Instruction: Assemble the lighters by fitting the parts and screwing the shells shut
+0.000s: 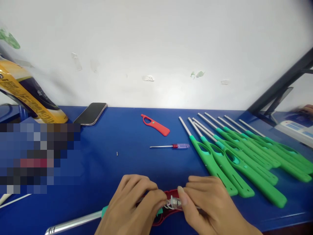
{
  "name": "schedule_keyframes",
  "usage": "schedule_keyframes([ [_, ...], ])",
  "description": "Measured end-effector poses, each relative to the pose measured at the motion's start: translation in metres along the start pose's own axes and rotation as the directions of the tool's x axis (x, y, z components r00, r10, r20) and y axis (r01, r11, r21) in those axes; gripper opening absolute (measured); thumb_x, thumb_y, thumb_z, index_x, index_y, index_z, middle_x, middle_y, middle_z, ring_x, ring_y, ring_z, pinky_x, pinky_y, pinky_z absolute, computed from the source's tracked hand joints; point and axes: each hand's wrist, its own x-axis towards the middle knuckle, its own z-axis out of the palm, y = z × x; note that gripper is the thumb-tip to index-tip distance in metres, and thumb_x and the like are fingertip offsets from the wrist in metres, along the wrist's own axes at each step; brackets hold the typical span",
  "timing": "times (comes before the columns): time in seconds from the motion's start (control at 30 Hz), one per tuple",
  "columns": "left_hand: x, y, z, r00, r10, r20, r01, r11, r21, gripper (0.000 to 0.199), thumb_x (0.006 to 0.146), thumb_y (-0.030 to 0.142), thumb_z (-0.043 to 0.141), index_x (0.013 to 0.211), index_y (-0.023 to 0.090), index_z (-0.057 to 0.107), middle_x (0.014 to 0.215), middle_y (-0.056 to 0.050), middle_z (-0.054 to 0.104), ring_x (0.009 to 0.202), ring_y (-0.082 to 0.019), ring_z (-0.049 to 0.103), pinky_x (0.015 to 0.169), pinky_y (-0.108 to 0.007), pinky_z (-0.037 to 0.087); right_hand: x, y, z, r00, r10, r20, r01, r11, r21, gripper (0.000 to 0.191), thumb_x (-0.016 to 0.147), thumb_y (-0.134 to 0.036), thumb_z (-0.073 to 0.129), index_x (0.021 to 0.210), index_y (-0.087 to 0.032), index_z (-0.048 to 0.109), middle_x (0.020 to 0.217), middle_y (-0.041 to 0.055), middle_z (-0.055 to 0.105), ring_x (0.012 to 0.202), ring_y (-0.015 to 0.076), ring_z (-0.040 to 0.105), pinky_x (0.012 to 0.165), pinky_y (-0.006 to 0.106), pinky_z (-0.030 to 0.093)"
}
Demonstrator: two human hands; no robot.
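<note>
The lighter (169, 216) lies crosswise at the near edge of the view, opened up, its inner parts exposed and much of its middle covered from sight. The shell (172, 194) is dark red and shows as a hollow half, facing up. From the lighter's left end runs a straight, silvery tube (75, 223), slanting toward the lower left, with dark slots near the tip; a teal collar (104, 211) rings its base. Within the shell sit a teal piece (159, 211), a clear part (175, 203) and, beside it, a thin, pale, curved wire (168, 206). The wire's ends cannot be made out.
</note>
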Motion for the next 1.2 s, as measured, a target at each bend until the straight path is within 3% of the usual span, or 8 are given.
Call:
schedule_keyframes([
  [0.2,0.007,0.005,0.006,1.0,0.013,-0.024,-0.011,0.996,0.087,0.028,0.11,0.043,0.057,0.104,0.025,0.077,0.094,-0.006,0.072,0.093,-0.021,0.067,0.085,-0.033,0.059,0.002,0.001,0.0,0.999,-0.038,0.003,0.038,0.999,-0.02,0.047,0.105,-0.011,0.048,0.059,-0.02,0.049,0.05,-0.0067,0.047,0.047,0.0081,0.039,0.053,0.028,0.032],
  [0.33,0.004,0.005,0.008,1.0,0.02,-0.023,-0.018,0.997,0.069,0.024,0.11,0.037,0.056,0.106,0.025,0.076,0.094,-0.006,0.073,0.091,-0.02,0.067,0.084,-0.032,0.059,0.0,-0.001,0.001,0.999,-0.032,-0.004,0.032,0.999,-0.029,0.045,0.105,-0.011,0.047,0.061,-0.021,0.053,0.051,-0.0075,0.052,0.048,0.008,0.046,0.06,0.025,0.041],
  [0.5,-0.002,0.001,0.002,0.999,0.038,0.022,-0.037,0.999,-0.028,0.025,0.111,0.015,0.051,0.106,0.023,0.074,0.092,0.0,0.075,0.084,-0.014,0.067,0.08,-0.025,0.054,-0.004,-0.005,0.001,0.999,0.028,-0.016,-0.028,0.999,-0.015,0.044,0.107,-0.014,0.047,0.065,-0.022,0.056,0.055,-0.008,0.056,0.05,0.0076,0.055,0.079,0.023,0.05],
  [0.6,-0.005,0.001,0.005,0.998,-0.05,0.028,0.051,0.997,-0.056,0.026,0.114,0.02,0.049,0.11,0.025,0.074,0.096,0.002,0.076,0.087,-0.014,0.065,0.083,-0.026,0.051,-0.007,-0.005,-0.001,0.996,0.091,-0.02,-0.091,0.996,0.0,0.044,0.109,-0.016,0.048,0.066,-0.022,0.055,0.057,-0.0072,0.056,0.053,0.0073,0.056,0.085,0.023,0.051],
  [0.73,-0.005,0.002,0.01,0.993,-0.103,-0.056,0.097,0.99,-0.098,0.032,0.116,0.025,0.044,0.103,0.026,0.072,0.091,0.004,0.074,0.084,-0.015,0.061,0.079,-0.028,0.05,-0.007,-0.003,-0.002,0.998,0.06,-0.012,-0.06,0.998,-0.009,0.046,0.107,-0.015,0.048,0.062,-0.021,0.046,0.054,-0.0076,0.046,0.047,0.006,0.044,0.069,0.023,0.046],
  [0.87,-0.004,0.0,0.003,0.997,-0.013,0.078,0.018,0.998,-0.062,0.024,0.111,0.013,0.05,0.106,0.023,0.071,0.096,0.003,0.075,0.089,-0.014,0.063,0.084,-0.027,0.054,-0.001,-0.003,-0.002,0.999,0.017,-0.044,-0.018,1.0,-0.02,0.046,0.105,-0.012,0.048,0.06,-0.02,0.045,0.052,-0.0065,0.046,0.046,0.0068,0.043,0.059,0.025,0.039],
  [1.03,-0.006,-0.002,-0.002,0.996,0.058,0.068,-0.054,0.997,-0.05,0.021,0.11,0.01,0.051,0.109,0.019,0.07,0.099,-0.001,0.074,0.093,-0.016,0.063,0.089,-0.027,0.054,0.004,-0.003,-0.002,0.999,-0.014,-0.031,0.013,0.999,-0.031,0.045,0.104,-0.01,0.049,0.06,-0.02,0.047,0.051,-0.0061,0.047,0.047,0.007,0.044,0.054,0.026,0.034],
  [1.2,-0.009,-0.003,0.001,0.994,0.057,0.093,-0.054,0.998,-0.034,0.02,0.114,0.025,0.051,0.118,0.02,0.07,0.106,-0.001,0.073,0.1,-0.016,0.06,0.096,-0.027,0.05,0.001,-0.002,-0.001,0.999,-0.022,-0.03,0.021,0.999,-0.039,0.045,0.105,-0.011,0.048,0.061,-0.021,0.048,0.052,-0.0066,0.048,0.047,0.0074,0.044,0.058,0.025,0.038],
])
